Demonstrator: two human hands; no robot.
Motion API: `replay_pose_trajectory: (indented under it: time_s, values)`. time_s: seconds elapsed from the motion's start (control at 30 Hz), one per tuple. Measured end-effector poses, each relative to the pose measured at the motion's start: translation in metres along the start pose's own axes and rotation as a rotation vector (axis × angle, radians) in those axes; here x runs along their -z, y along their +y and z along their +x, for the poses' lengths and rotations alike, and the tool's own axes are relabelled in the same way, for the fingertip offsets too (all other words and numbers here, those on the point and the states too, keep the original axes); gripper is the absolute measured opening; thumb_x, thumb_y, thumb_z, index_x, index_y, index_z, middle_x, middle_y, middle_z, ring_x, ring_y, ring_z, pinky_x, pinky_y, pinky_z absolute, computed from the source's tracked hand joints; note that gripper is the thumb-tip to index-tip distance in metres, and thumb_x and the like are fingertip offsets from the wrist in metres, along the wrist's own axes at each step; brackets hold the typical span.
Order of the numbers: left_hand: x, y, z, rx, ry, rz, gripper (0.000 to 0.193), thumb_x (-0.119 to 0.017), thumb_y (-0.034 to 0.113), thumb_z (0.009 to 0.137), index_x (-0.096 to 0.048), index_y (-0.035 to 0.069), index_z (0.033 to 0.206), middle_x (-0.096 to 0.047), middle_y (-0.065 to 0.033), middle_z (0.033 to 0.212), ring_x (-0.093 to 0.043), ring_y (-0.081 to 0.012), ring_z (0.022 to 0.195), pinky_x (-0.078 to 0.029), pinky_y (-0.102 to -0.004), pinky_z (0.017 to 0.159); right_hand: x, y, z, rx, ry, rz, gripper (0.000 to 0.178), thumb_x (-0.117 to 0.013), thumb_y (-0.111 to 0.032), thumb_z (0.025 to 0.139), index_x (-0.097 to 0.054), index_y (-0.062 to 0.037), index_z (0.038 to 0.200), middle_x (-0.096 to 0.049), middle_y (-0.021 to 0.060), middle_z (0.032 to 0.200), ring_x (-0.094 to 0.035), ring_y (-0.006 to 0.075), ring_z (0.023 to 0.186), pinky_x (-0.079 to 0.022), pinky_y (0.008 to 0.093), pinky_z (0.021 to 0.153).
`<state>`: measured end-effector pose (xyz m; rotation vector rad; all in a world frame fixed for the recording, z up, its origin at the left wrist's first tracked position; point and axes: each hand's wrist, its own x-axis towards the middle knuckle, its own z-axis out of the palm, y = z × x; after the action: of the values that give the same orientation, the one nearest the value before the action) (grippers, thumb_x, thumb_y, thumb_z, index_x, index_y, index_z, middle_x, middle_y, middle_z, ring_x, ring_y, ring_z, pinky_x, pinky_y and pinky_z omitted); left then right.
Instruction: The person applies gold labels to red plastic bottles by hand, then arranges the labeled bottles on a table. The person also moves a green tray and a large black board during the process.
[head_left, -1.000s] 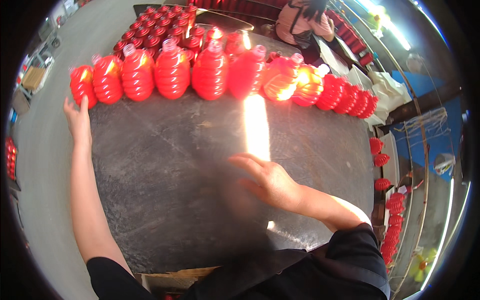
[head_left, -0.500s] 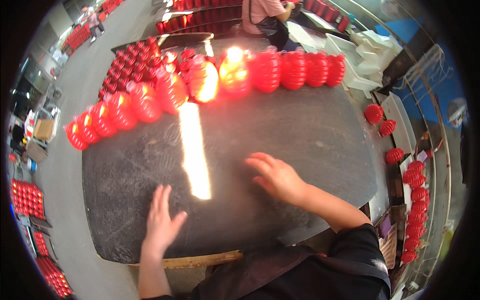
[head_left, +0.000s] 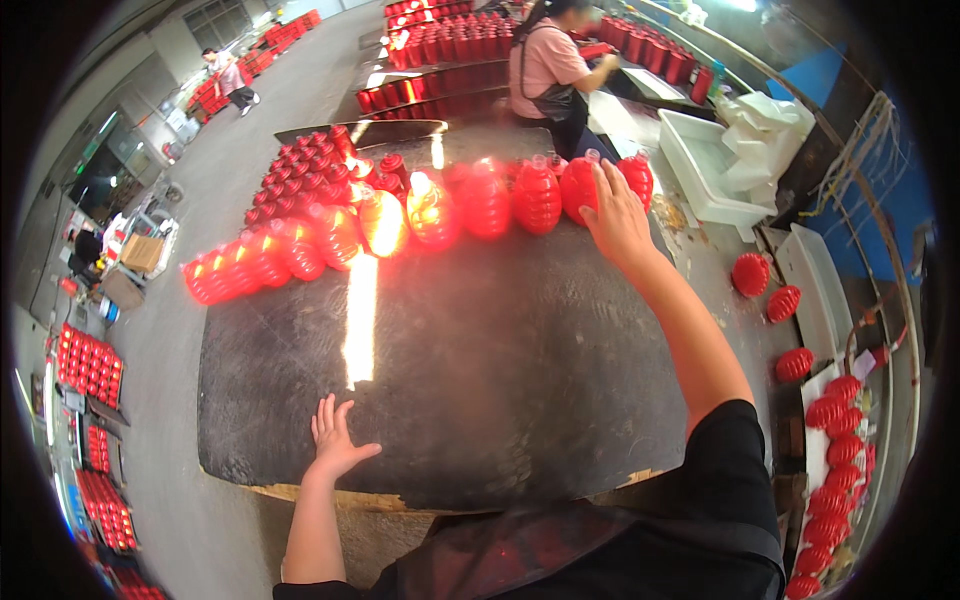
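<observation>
A curved row of ribbed, see-through red bottles (head_left: 537,200) stands along the far side of the dark tabletop (head_left: 480,370). My right arm is stretched out to the row's right end. There my right hand (head_left: 618,218) is open, its fingers extended over the gap between a round red bottle (head_left: 575,192) and the last bottle (head_left: 638,178). Whether the fingertips touch either one I cannot tell. Close to the table's near left edge, my left hand (head_left: 338,446) hovers open with fingers and thumb spread, holding nothing.
Behind the row, many smaller dark red bottles (head_left: 300,180) stand packed together. A white tray (head_left: 690,195) with pale sheeting is at the back right. More round red bottles (head_left: 840,450) line the right side. One person (head_left: 555,70) works beyond the table; another (head_left: 230,80) walks far left.
My right hand has moved forward from over the table's middle to the row's right end. My left hand stays low and open. The view has tilted up and shifted.
</observation>
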<state>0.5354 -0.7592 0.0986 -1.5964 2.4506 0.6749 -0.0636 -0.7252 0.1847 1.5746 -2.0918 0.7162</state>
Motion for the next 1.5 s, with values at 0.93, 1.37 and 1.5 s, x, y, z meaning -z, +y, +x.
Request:
replay_pose_trajectory:
  time_s: [0.93, 1.37, 1.5]
  values:
    - [-0.001, -0.004, -0.004, -0.016, -0.019, 0.023, 0.11, -0.078, 0.068, 0.074, -0.028, 0.02, 0.159, -0.006, -0.0183, 0.17, 0.005, -0.0354, 0.159, 0.002, -0.0544, 0.126, -0.145, -0.274, 0.116, 0.394, -0.196, 0.168, 0.068, -0.065, -0.027, 0.095, -0.04, -0.0042, 0.153, -0.038, 0.0185, 0.161, -0.036, 0.0358, 0.149, -0.035, 0.0522, 0.116]
    - [0.014, -0.008, -0.013, -0.099, -0.08, -0.07, 0.098, -0.071, 0.062, 0.084, -0.029, 0.016, 0.16, -0.007, -0.0208, 0.17, 0.005, -0.0362, 0.159, 0.003, -0.0569, 0.126, -0.181, -0.455, 0.124, 0.617, -0.297, 0.064, 0.071, -0.061, -0.035, 0.098, -0.035, -0.0064, 0.158, -0.034, 0.0137, 0.164, -0.028, 0.0314, 0.154, -0.027, 0.0512, 0.123]
    - [0.009, -0.013, -0.016, -0.145, 0.04, -0.106, 0.093, -0.073, 0.058, 0.082, -0.036, 0.016, 0.156, -0.014, -0.021, 0.168, -0.004, -0.0371, 0.157, -0.003, -0.0578, 0.125, -0.184, -0.481, 0.117, 0.562, -0.38, -0.001, 0.068, -0.06, -0.037, 0.098, -0.04, -0.0038, 0.155, -0.037, 0.0136, 0.163, -0.029, 0.0317, 0.153, -0.027, 0.0525, 0.122]
